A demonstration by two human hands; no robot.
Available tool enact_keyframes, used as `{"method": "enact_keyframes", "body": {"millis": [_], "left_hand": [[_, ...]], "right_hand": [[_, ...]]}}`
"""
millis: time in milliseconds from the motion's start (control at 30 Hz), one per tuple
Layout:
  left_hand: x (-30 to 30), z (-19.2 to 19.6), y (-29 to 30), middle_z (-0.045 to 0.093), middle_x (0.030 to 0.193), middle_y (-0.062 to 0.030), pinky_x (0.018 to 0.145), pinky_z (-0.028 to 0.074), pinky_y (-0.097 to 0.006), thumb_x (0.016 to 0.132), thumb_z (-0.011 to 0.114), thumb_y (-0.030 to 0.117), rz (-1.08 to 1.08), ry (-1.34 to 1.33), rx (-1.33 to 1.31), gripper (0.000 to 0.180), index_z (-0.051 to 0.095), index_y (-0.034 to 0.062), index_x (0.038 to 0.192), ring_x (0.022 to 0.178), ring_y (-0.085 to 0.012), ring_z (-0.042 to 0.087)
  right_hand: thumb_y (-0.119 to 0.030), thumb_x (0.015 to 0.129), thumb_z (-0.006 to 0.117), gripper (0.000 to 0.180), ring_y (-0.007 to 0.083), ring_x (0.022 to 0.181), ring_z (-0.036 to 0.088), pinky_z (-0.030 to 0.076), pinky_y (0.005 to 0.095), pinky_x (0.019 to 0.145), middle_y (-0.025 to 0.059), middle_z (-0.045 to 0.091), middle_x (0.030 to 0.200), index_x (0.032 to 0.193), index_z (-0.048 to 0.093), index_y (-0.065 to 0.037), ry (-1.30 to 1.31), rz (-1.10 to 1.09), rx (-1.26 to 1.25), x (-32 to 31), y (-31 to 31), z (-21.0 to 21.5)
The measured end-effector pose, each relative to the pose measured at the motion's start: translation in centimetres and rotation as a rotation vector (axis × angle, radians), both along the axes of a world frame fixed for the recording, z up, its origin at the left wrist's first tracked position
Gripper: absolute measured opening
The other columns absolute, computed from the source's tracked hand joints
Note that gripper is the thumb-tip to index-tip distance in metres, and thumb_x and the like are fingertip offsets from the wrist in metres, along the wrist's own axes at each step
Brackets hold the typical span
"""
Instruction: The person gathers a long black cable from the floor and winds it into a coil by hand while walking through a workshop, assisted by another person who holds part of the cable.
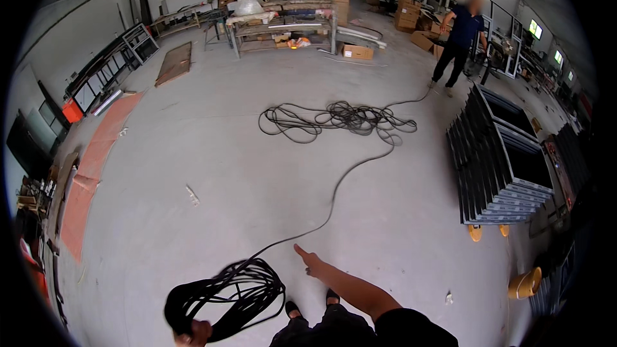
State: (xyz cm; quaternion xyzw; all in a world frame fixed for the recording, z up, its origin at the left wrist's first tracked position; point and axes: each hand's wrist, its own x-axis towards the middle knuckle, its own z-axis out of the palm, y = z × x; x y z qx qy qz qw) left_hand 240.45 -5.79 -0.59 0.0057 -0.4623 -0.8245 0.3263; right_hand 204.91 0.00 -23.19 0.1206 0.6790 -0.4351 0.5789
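Observation:
A thick coil of black cable (pixel 241 295) hangs at the lower left, with my left hand (pixel 196 333) closed round its loops near the bottom edge. From the coil the line runs up across the floor to a loose tangle of the same cable (pixel 360 117). My right hand (pixel 308 261) reaches forward, one finger stretched out close to the running cable; the other fingers are partly hidden, and nothing shows in its grasp. At the far right a person (pixel 464 35) in dark clothes stands near the tangle's far end.
Stacked dark frames (pixel 501 160) stand at the right, with a yellow bucket (pixel 526 284) nearer me. A pinkish-orange sheet (pixel 96 173) lies along the left floor beside a red box (pixel 72 111). A loaded workbench (pixel 283 29) and cardboard boxes (pixel 407 14) stand at the back.

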Motion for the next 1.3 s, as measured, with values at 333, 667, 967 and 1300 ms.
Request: {"method": "enact_keyframes", "body": {"millis": [333, 667, 967, 1300], "left_hand": [[9.3, 10.4, 3.6, 0.047, 0.053, 0.0089, 0.068, 0.035, -0.027, 0.079, 0.063, 0.018, 0.561, 0.383, -0.051, 0.034, 0.049, 0.0017, 0.106, 0.051, -0.0033, 0.046], [10.4, 11.0, 0.7, 0.050, 0.065, -0.0013, 0.071, 0.039, -0.033, 0.082, 0.054, 0.016, 0.494, 0.260, 0.032, 0.026, 0.048, -0.0019, 0.101, 0.063, -0.0132, 0.048], [24.5, 9.9, -7.8, 0.055, 0.072, -0.0021, 0.073, 0.043, -0.032, 0.084, 0.053, 0.021, 0.915, 0.144, 0.150, 0.022, 0.053, 0.0014, 0.093, 0.069, -0.0136, 0.053], [35.6, 1.8, -18.2, 0.062, 0.083, -0.0021, 0.078, 0.047, -0.031, 0.088, 0.049, 0.026, 1.203, -0.035, 0.178, 0.022, 0.059, 0.0062, 0.087, 0.078, -0.0146, 0.058]], "right_hand": [[-0.044, 0.090, 0.038, 0.058, 0.0271, 0.098, 0.054, 0.046, 0.0367, 0.085, 0.0179, 0.056, 0.104, 0.123, 0.034, 0.003, -0.932, -0.731, -1.050, -6.4, -10.3, -0.7], [-0.043, 0.091, 0.039, 0.051, 0.0173, 0.117, 0.042, 0.030, 0.0297, 0.099, 0.0060, 0.051, 0.123, 0.124, 0.048, -0.005, 0.421, 1.260, -0.993, 13.4, -5.1, -2.7], [-0.053, 0.080, 0.050, 0.049, 0.0332, 0.081, 0.057, 0.044, 0.0425, 0.069, 0.0154, 0.058, 0.083, 0.087, 0.059, -0.005, 0.760, 1.348, -0.850, 5.5, 11.3, -4.2], [-0.016, 0.080, 0.052, 0.017, 0.0222, 0.083, 0.064, 0.047, 0.0363, 0.069, 0.0063, 0.067, 0.085, 0.081, 0.068, -0.013, 1.287, 0.972, 1.269, -29.3, 44.2, 0.4]]}}
